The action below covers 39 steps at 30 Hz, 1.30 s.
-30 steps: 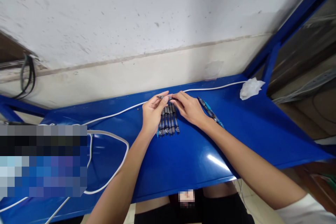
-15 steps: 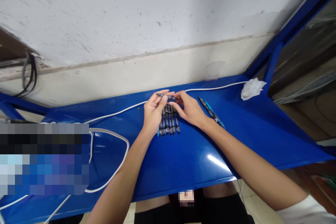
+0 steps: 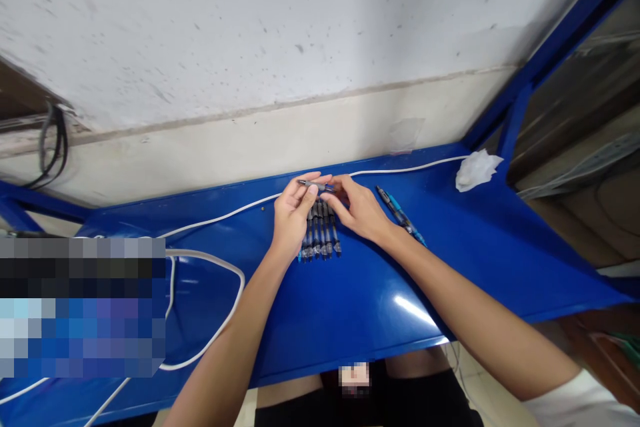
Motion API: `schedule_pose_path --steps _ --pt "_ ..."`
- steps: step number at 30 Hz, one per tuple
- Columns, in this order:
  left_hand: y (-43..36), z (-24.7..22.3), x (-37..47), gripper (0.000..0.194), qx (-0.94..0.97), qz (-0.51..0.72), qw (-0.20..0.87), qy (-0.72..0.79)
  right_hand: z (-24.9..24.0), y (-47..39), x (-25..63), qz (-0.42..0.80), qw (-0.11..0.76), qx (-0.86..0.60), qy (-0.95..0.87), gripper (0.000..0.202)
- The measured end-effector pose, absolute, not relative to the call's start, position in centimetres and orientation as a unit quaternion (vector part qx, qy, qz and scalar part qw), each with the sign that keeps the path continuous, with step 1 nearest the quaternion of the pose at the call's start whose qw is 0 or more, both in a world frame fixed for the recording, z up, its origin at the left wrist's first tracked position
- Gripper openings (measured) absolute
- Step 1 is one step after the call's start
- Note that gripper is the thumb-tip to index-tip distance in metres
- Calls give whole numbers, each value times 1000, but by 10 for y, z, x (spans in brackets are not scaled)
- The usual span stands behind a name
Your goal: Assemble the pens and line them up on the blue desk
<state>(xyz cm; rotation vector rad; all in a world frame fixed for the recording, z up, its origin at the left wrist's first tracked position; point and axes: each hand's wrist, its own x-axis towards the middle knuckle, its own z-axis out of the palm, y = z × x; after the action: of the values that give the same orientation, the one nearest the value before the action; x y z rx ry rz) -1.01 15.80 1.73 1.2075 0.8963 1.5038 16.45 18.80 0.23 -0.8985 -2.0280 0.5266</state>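
Note:
A dark pen (image 3: 311,185) lies crosswise between my two hands, above the blue tabletop. My left hand (image 3: 296,205) is closed on its left part, the thumb pressing along the barrel. At the pen's right end, the thumb and fingers of my right hand (image 3: 356,203) pinch it, and that end is partly hidden by the fingers. Just below the hands, several dark clear-barrelled pens (image 3: 320,233) lie side by side in a row, their upper ends partly covered by my hands. A bit of blue shows at the row's left edge.
Right of my right hand lie a few more pens (image 3: 400,213), black and bright blue. A white cable (image 3: 225,213) runs along the back of the blue table (image 3: 340,307) and loops at left. Crumpled white tissue (image 3: 477,170) sits at the back right. A pixelated area covers the left.
Both hands keep hold of the pen in nearly the same place. The camera view has shifted slightly; the pens on the table have not moved.

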Motion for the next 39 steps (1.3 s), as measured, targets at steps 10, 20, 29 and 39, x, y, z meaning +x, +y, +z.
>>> schedule_pose_path --steps 10,20,29,39 --pt "157 18 -10 31 492 616 501 358 4 187 164 206 427 -352 -807 21" --pt "158 18 -11 29 490 619 500 355 5 186 164 213 421 -349 -810 26" --pt "157 18 -10 30 487 624 491 364 11 185 163 278 430 -332 -792 34" --pt "156 20 -9 29 487 623 505 348 10 187 159 583 422 -290 -631 51"
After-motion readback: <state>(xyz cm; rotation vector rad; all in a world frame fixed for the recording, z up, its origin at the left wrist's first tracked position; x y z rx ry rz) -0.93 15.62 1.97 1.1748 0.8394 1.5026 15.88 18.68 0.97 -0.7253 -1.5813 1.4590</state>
